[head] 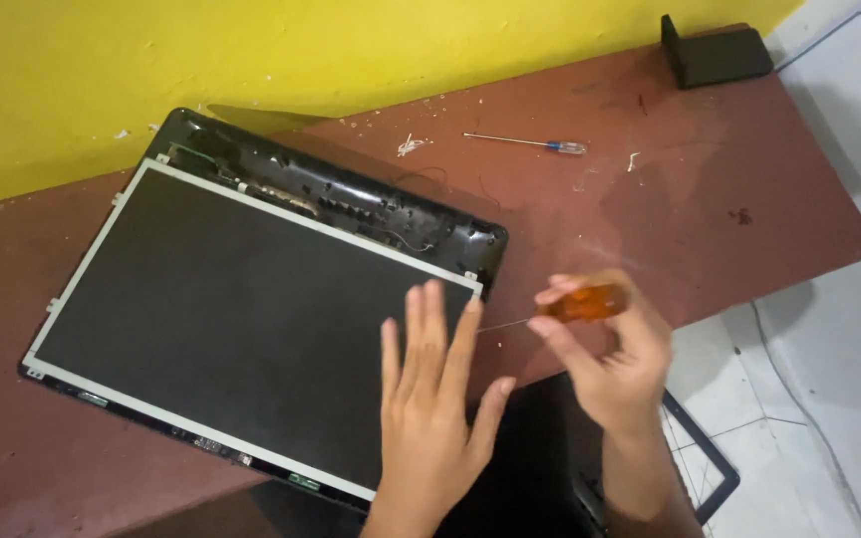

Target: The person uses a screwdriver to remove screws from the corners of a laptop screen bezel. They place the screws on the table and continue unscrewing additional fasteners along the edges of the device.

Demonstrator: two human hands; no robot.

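Left hand (pixel 429 399) lies flat, fingers spread wide, palm down on the screen panel (pixel 241 309), near its right edge. It grips nothing, just rests there. Fingertips point up toward the panel's top right corner.

Right hand (pixel 610 364) is closed around a screwdriver (pixel 582 302) with an orange see-through handle, pinched between thumb and fingers. The thin shaft runs left from the handle toward the panel's right edge, just beside the left hand's fingertips. The tip is too thin and blurred to tell whether it touches the frame.

The screen panel is a dark matte rectangle with a light metal rim, lying tilted on the table (pixel 710 199), its long side running from upper left to lower right. It sits in a black plastic back cover (pixel 351 194), which shows along the top edge with thin wires and small fittings exposed. Small metal tabs stick out at the panel corners.

The table is reddish brown, scuffed, set against a yellow wall (pixel 251 50). A second screwdriver (pixel 530 142) with a blue and clear handle lies loose on the table, well apart from both hands, beyond the cover. A black box-shaped object (pixel 715 52) sits at the far right corner of the table. Small white scraps (pixel 409 145) lie near the cover's upper edge.

A black thin frame (pixel 705 458) leans by the table's near edge, partly behind the right forearm, over a white tiled floor (pixel 829 379).
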